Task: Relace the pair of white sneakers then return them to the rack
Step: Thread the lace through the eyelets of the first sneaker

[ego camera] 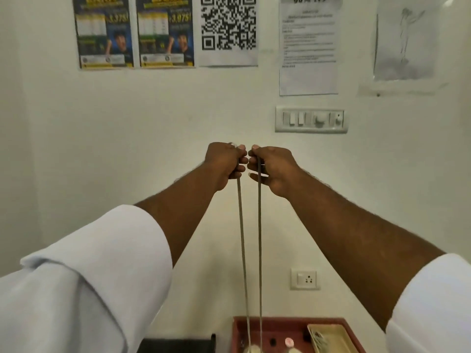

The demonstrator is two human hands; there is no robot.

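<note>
Both my arms are stretched up in front of the white wall. My left hand (pixel 225 163) grips one end of a grey shoelace (pixel 242 240), and my right hand (pixel 270 169) grips the other end. The two hands almost touch at the knuckles. The two strands of the shoelace hang taut and nearly parallel down to the bottom edge of the frame. A small white shape (pixel 252 349), perhaps part of a sneaker, shows where the strands end; the sneakers themselves are hidden below the frame. No rack is in view.
A red tray (pixel 267 324) with a beige dish (pixel 331 335) and small items sits at the bottom. A dark object (pixel 178 345) lies left of it. On the wall are posters (pixel 132 31), a switch panel (pixel 311 120) and a socket (pixel 305 278).
</note>
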